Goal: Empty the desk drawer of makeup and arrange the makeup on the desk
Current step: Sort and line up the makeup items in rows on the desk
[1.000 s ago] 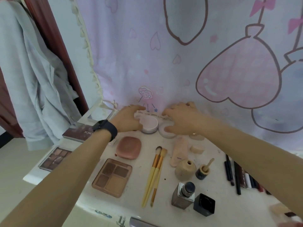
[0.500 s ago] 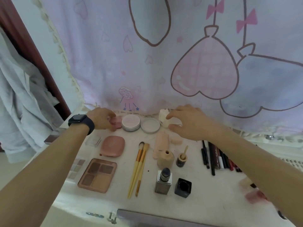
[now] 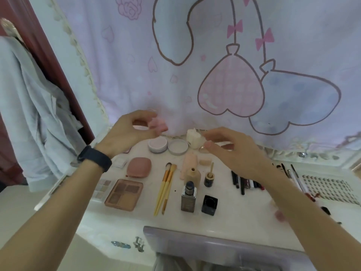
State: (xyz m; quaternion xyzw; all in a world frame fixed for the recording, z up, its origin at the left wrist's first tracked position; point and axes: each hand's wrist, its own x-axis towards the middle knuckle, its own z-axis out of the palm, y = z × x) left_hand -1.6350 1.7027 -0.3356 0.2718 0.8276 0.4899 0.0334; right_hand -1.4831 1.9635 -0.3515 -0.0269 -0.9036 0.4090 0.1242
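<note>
makeup (image 3: 165,188) lay mostly out on the desk (image 3: 234,216) in loose rows. two round powder compacts (image 3: 157,145) sat at the back, with a rose compact (image 3: 139,166) and an eyeshadow palette (image 3: 124,194) toward the left. two yellow-handled brushes (image 3: 162,194) lay in the middle, just beside a foundation bottle (image 3: 188,196) and its black cap (image 3: 209,204). a row of pencils (image 3: 242,181) lay to the right.

the left hand (image 3: 129,130) was raised above the back row and pinched a small pink item (image 3: 158,125) between thumb and fingers. the right hand (image 3: 230,147) hovered with its fingers curved, just beside a white puff (image 3: 193,137). whether it held anything could not be told.

the arranging looked well advanced, and what seemed left was setting down the pink item and tidying the back row. the drawer (image 3: 214,245) stood pulled out at the near edge, but its inside was largely out of view. whether more makeup waited in it could not be judged.

the desk top was pale and glossy, with a few small red specks. behind it hung a lilac curtain (image 3: 195,75) printed with hearts and bows. a grey garment (image 3: 29,114) hung at the left beside a dark red door frame (image 3: 39,45).
</note>
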